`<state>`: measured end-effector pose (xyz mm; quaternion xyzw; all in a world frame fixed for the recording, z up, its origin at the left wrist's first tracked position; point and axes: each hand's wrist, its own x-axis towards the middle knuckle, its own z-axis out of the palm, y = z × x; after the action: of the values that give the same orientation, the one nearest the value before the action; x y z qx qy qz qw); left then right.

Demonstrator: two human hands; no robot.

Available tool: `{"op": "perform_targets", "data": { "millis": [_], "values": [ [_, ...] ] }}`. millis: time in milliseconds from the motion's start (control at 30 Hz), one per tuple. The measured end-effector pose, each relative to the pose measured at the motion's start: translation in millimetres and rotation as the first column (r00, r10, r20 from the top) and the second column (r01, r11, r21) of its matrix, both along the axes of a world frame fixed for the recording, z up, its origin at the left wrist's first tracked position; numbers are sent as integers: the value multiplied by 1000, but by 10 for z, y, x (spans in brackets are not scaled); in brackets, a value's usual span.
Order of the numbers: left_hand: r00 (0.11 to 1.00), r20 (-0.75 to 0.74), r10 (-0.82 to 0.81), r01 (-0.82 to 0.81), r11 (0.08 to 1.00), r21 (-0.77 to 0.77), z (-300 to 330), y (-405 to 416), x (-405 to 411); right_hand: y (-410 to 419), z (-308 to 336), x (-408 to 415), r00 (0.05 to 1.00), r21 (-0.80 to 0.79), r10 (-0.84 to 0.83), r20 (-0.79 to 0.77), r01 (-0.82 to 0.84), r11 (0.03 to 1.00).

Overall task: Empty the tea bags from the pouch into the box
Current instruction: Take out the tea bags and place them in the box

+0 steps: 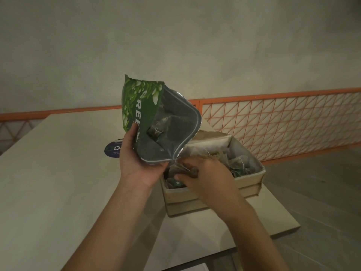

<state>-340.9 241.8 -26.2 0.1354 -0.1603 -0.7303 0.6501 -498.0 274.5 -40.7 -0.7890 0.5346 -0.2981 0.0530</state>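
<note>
Gripping the green pouch near its lower edge, the left hand holds it raised above the table in the head view, thumb on the printed front and fingers curled beneath the open mouth. The pouch is tilted with its mouth turned toward the camera and down to the right, so its silvery lining shows, and at least one tea bag with a string lies inside, deep in the fold. White letters run down the printed side among a leaf pattern.

The pouch's mouth hangs just over the near left end of the box, an open beige cardboard box that stands on the table's right part, close to the edge. Loose tea bags in the box lie heaped inside, their strings and small green tags tangled together, with a pale folded liner at the far end.

The right hand reaches into the box's near end, back of the hand up, its fingers curled round a clump of tea bags and pinching them right below the pouch's mouth.

A dark round sticker lies on the table behind the left hand, partly hidden by it. Beyond the table runs an orange wire-mesh railing before a plain grey wall.
</note>
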Motion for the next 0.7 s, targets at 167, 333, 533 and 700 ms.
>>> {"op": "perform_targets", "data": {
  "millis": [167, 333, 533, 700],
  "values": [
    [1000, -21, -14, 14, 1000, -14, 31, 8, 8, -97, -35, 16, 993, -87, -50, 105, 59, 994],
    [999, -34, -25, 24, 999, -24, 31, 18, 35, -91, 1, -159, 968, -209, -144, 207, 188, 960],
    [999, -35, -11, 10, 999, -32, 49, 34, 42, 11, 59, -230, 989, 99, -93, -119, 105, 990],
    [998, -49, -26, 25, 1000, -11, 94, 61, 49, 7, 197, -127, 983, 20, -98, 156, 96, 995]
  ]
}}
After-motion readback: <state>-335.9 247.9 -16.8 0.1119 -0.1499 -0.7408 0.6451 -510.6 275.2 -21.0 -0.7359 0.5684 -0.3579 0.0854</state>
